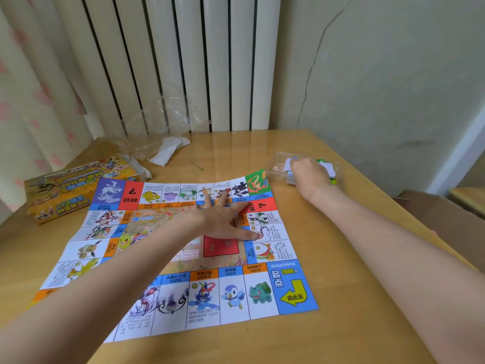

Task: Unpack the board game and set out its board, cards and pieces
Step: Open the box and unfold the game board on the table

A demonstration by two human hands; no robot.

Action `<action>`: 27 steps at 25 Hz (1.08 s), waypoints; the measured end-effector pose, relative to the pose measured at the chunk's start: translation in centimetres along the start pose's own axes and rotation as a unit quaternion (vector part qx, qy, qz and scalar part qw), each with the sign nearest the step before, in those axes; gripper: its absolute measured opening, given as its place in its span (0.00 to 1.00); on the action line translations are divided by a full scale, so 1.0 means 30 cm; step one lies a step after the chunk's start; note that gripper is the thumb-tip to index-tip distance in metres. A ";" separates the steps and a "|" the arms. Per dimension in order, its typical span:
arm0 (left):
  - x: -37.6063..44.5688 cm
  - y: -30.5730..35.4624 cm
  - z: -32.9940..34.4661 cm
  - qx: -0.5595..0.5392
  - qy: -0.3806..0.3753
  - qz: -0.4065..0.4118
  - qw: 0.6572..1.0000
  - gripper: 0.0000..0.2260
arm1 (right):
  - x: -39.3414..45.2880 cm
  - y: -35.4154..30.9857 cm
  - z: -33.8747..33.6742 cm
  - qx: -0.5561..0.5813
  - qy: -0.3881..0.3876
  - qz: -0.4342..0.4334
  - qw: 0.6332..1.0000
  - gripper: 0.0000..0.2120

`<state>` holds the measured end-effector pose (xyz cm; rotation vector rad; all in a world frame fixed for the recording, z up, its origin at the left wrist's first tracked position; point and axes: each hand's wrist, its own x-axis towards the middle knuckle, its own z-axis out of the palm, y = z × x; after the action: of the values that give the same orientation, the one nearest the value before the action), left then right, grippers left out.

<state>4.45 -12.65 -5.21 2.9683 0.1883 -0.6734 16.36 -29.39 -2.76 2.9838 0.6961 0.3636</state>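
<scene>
A colourful paper game board (236, 290) lies unfolded on the wooden table (341, 324). My left hand (223, 219) presses flat on the board's far middle, fingers spread and straight. My right hand (309, 174) reaches past the board's far right corner and grips a clear plastic packet of cards and small pieces (328, 166), with white cards and green bits showing through. The yellow game box (70, 190) lies at the far left of the table, partly under the board's corner.
Crumpled clear plastic wrap (157, 127) and a white paper piece (168, 151) lie at the table's back edge before a white radiator (183, 61). A curtain (31, 101) hangs at left, a cracked wall (380, 74) at right. A brown seat (446, 219) stands beyond the table's right edge.
</scene>
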 end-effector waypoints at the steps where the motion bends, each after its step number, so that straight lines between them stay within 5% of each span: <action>1: 0.005 0.004 -0.005 -0.003 0.001 0.002 1.000 0.41 | -0.004 0.028 0.001 -0.008 0.004 -0.001 1.000 0.16; 6: 0.083 0.027 -0.068 -0.010 0.011 -0.012 1.000 0.39 | -0.065 0.185 -0.010 -0.027 0.028 0.022 0.999 0.15; 12: 0.144 0.040 -0.109 0.027 0.012 -0.005 1.000 0.38 | -0.135 0.256 0.008 0.013 -0.047 -0.090 0.995 0.07; 20: 0.071 0.115 -0.097 -0.007 0.089 0.003 0.996 0.31 | -0.213 0.247 -0.063 0.093 0.003 -0.139 0.986 0.09; 24: 0.059 0.154 -0.084 -0.166 0.259 0.073 0.949 0.21 | -0.269 0.201 -0.022 0.094 -0.029 -0.184 0.978 0.04; 27: 0.017 0.213 -0.096 -0.239 0.305 0.149 0.910 0.14 | -0.270 0.186 -0.023 0.171 -0.028 -0.154 0.973 0.06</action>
<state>7.01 -18.59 -2.45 2.5363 -0.0595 0.3147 11.53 -37.98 -3.23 3.0979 1.3146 0.1526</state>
